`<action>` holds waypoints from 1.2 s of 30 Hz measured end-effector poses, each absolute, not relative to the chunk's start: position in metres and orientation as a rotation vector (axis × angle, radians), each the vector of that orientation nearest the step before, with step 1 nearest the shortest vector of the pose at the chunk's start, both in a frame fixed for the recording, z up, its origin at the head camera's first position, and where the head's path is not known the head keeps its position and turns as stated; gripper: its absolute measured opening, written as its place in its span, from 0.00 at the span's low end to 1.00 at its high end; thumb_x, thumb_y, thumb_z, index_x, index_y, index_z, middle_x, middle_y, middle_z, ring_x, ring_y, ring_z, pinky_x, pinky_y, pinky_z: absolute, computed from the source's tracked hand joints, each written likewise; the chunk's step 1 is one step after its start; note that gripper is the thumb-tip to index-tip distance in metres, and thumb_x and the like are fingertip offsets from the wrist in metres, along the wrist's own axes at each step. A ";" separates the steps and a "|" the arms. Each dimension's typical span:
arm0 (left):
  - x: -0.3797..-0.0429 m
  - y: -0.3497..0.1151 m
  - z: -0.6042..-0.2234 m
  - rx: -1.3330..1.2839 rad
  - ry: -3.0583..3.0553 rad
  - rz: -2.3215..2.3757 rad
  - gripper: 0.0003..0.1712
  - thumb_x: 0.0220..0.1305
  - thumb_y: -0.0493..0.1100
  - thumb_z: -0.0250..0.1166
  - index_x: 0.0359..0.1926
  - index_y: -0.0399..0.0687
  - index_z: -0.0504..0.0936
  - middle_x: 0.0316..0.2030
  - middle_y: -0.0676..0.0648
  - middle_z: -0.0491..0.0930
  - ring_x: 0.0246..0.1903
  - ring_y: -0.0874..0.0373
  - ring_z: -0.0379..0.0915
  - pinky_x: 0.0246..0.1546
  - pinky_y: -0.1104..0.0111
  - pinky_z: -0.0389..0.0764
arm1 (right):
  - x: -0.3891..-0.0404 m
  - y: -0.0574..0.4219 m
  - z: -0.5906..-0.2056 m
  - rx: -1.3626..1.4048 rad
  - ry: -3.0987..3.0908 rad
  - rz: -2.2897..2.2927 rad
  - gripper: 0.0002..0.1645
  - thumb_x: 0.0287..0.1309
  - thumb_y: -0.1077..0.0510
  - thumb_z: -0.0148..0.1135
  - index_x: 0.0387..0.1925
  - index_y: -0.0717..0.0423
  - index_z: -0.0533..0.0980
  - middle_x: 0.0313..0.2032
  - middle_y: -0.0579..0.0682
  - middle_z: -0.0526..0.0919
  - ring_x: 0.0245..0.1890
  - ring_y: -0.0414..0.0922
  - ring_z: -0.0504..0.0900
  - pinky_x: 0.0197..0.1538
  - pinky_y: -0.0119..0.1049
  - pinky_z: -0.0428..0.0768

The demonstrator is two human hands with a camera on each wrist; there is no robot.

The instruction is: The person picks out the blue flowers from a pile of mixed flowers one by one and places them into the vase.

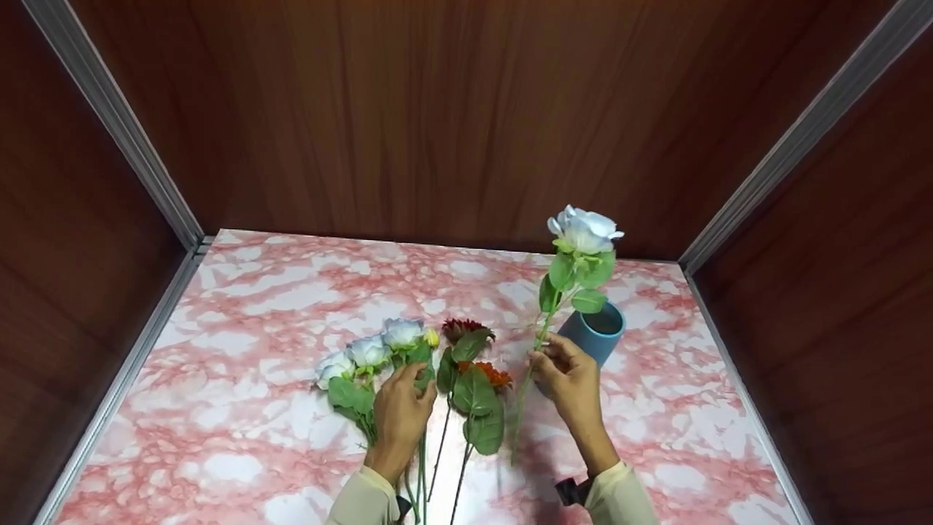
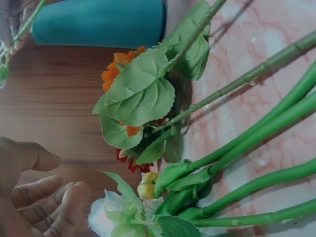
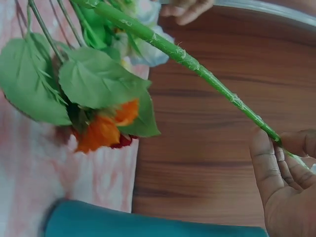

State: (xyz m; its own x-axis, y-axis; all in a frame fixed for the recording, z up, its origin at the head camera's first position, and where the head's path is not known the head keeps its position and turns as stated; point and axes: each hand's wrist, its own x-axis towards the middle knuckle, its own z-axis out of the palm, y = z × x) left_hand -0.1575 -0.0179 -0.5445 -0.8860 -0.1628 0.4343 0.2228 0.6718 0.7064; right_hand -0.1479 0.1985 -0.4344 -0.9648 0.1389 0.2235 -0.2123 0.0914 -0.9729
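Note:
My right hand (image 1: pixel 572 379) pinches the green stem of a pale blue-white artificial rose (image 1: pixel 585 232), which stands upright, bloom at the top. Just behind that hand is a teal vase (image 1: pixel 594 335), its round mouth facing up. The right wrist view shows thumb and fingers closed round the rose stem (image 3: pixel 197 66). My left hand (image 1: pixel 403 412) hovers over the bunch at the left, fingers loosely bent with nothing between them. Several more pale roses (image 1: pixel 368 351) lie there beside a small yellow bud (image 2: pixel 148 185).
Between the hands lie a dark red flower (image 1: pixel 466 329) and an orange flower (image 1: pixel 496 375), stems toward me. The pink-and-white marbled table (image 1: pixel 240 350) is bounded by brown wood-grain panels (image 1: pixel 437 124) with metal corner strips.

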 end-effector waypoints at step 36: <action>-0.152 -0.029 -0.562 0.076 -2.531 -1.014 0.20 0.46 0.41 0.68 0.44 0.46 0.80 0.36 0.48 0.78 0.29 0.50 0.76 0.27 0.58 0.74 | -0.186 0.287 -0.354 0.139 -1.657 1.955 0.15 0.47 0.74 0.59 0.41 0.72 0.74 0.28 0.63 0.80 0.26 0.50 0.82 0.32 0.41 0.78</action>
